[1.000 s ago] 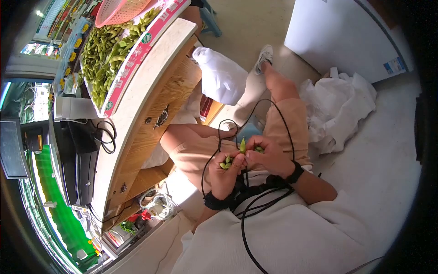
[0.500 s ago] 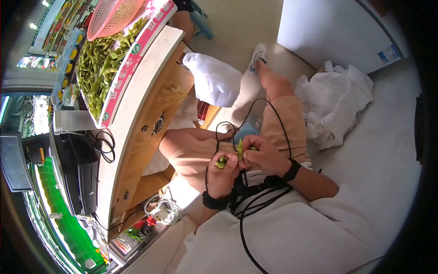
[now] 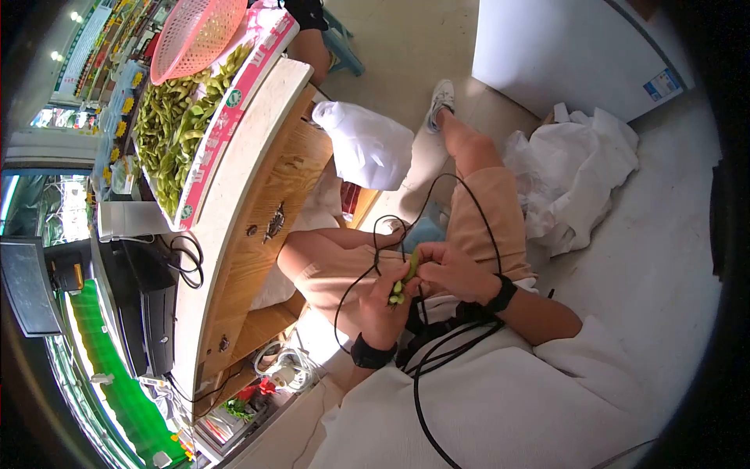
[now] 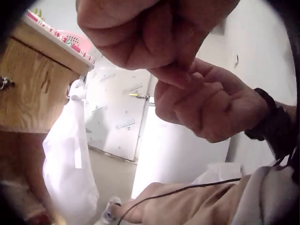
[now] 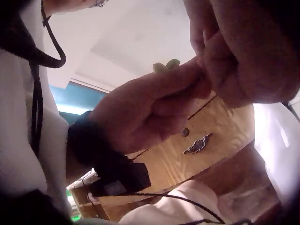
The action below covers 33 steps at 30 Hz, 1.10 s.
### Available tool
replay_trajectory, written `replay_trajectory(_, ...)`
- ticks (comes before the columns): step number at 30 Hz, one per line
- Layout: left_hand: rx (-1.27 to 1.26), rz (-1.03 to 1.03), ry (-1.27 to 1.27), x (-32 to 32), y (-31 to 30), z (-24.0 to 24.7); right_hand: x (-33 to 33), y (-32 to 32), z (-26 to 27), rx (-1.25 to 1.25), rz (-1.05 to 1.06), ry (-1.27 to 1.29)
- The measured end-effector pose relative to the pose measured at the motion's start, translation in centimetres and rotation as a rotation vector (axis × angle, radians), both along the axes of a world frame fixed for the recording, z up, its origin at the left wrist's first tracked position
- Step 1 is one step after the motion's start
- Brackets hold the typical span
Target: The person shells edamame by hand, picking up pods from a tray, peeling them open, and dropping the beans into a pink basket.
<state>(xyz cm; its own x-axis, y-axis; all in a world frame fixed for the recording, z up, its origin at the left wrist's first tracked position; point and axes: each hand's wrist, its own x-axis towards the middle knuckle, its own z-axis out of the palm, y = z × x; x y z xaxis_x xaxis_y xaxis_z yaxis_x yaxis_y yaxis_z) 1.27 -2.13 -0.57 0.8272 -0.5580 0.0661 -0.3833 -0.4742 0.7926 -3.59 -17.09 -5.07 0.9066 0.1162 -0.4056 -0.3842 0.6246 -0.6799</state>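
Observation:
Over the lap in the head view, my two hands meet at a green edamame pod (image 3: pixel 413 263). My left hand (image 3: pixel 381 311) grips a few more pods (image 3: pixel 397 294) between thumb and fingers. The fingers of my right hand (image 3: pixel 455 273) pinch the pod from the other side. In the left wrist view, the curled right hand (image 4: pixel 211 105) touches the left hand (image 4: pixel 159 33), and the pods are hidden. Green pod tips (image 5: pixel 167 65) stick up over the left hand (image 5: pixel 150 103) in the right wrist view.
On the counter (image 3: pixel 258 117) at left lie many edamame pods (image 3: pixel 176 129) in a pink-edged tray, beside a pink basket (image 3: pixel 199 35). A white bag (image 3: pixel 367 144) hangs at the counter's end. Black cables (image 3: pixel 422 391) loop around the hands and lap. White plastic (image 3: pixel 578 172) lies right.
My left hand has turned, bringing its bunch of pods closer to the right hand. The pod between the hands now leans more. A pod seen behind the right fingers earlier is out of sight.

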Motion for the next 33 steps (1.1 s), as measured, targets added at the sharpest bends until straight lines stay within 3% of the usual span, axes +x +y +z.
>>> replay_trajectory(5, -0.073, 0.009, 0.131, 0.1, -0.1, -0.1, -0.3, 0.1, -0.5, 0.023, 0.027, 0.001)
replay_trajectory(7, -0.049, 0.038, 0.118, 0.1, -0.3, -0.4, -0.2, 0.4, -0.8, -0.015, -0.045, -0.029)
replay_trajectory(10, -0.028, 0.054, 0.008, -0.2, -0.7, -0.2, -0.2, 0.3, -0.3, 0.036, -0.045, -0.018)
replay_trajectory(17, 0.012, 0.129, 0.019, -0.7, -1.0, 0.0, -0.2, 0.2, -0.2, 0.119, 0.006, -0.002)
replay_trajectory(23, -0.223, 0.217, 0.397, -0.4, -0.5, -0.7, -0.2, 0.5, 0.0, 0.098, -0.008, -0.075)
replay_trajectory(25, -0.359, 0.358, 0.731, -0.3, -0.9, 0.3, -0.2, 0.6, -0.4, -0.001, 0.02, -0.11)
replay_trajectory(29, -0.395, 0.344, 0.743, -0.3, -0.6, -0.5, -0.2, 0.5, 0.2, 0.104, 0.005, -0.087)
replay_trajectory(31, -0.36, 0.36, 0.671, -0.5, -0.8, -0.4, -0.1, 0.3, 0.5, -0.115, 0.036, -0.133)
replay_trajectory(33, -0.33, 0.331, 0.607, -0.5, -0.6, -0.5, 0.0, 0.2, 0.9, -0.119, 0.044, -0.122)
